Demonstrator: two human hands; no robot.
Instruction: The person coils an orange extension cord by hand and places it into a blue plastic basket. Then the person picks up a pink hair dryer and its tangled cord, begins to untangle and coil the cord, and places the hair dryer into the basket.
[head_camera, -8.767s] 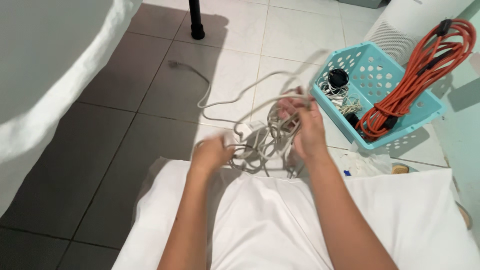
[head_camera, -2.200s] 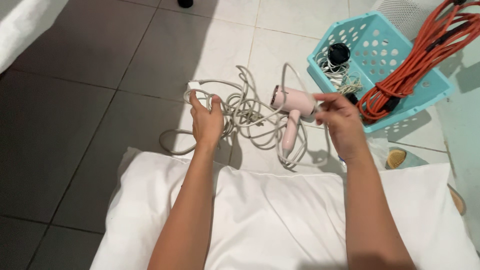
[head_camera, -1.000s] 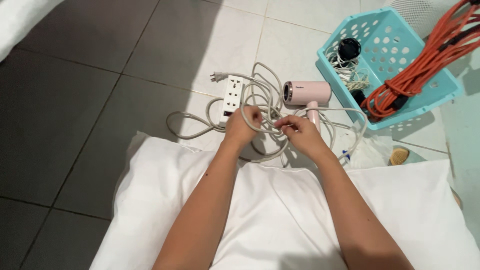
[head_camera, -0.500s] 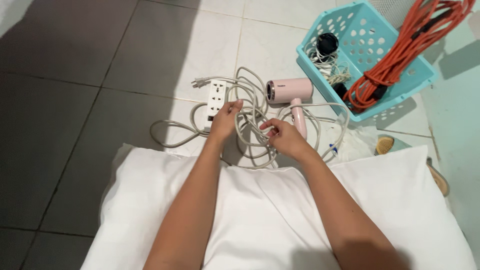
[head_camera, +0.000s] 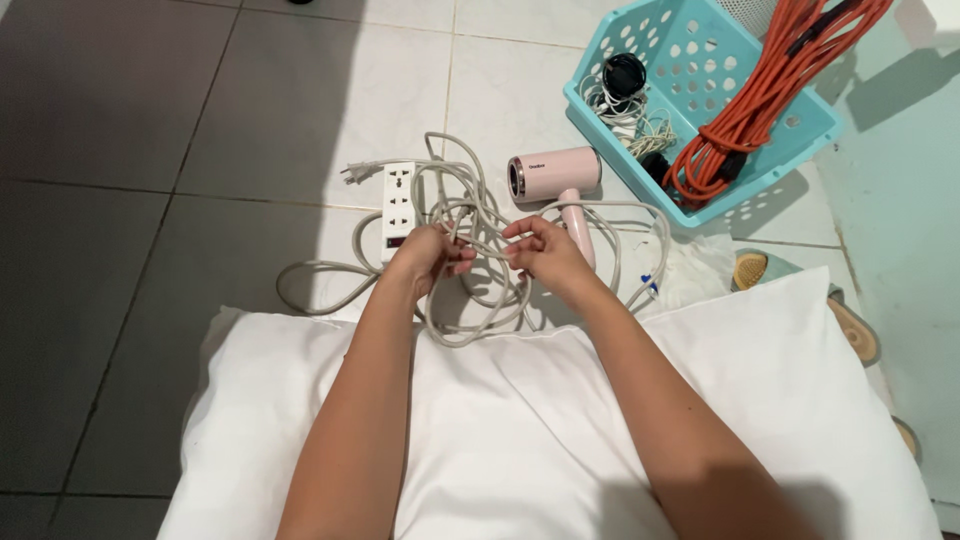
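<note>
Nearest first: white pillow (head_camera: 560, 430) fills the bottom of the view, both forearms running out over it. Just beyond its far edge lies the tangled grey cord (head_camera: 480, 265), loops spilled on the tiled floor (head_camera: 200, 130). Left hand (head_camera: 425, 258) is curled with fingers pinched on a strand at the tangle's left side; right hand (head_camera: 540, 252) is pinched on strands at its right side, the two hands close together, nearly touching. Cord looks light and limp, rubbery jacket, probably grippy rather than slick; it will sag and snag on its own loops, so a pinch on a single strand near a crossing looks better than grabbing a bundle. White power strip (head_camera: 397, 197) lies just left of the tangle and beyond the left hand, rigid, likely the heaviest point on that lead. Pink hair dryer (head_camera: 556, 180) lies just right of the tangle, hard shell, handle pointing back toward the right hand. Farther right, the turquoise basket (head_camera: 800, 125) holds an orange extension cable (head_camera: 760, 95) and smaller coiled wires (head_camera: 630, 100).
</note>
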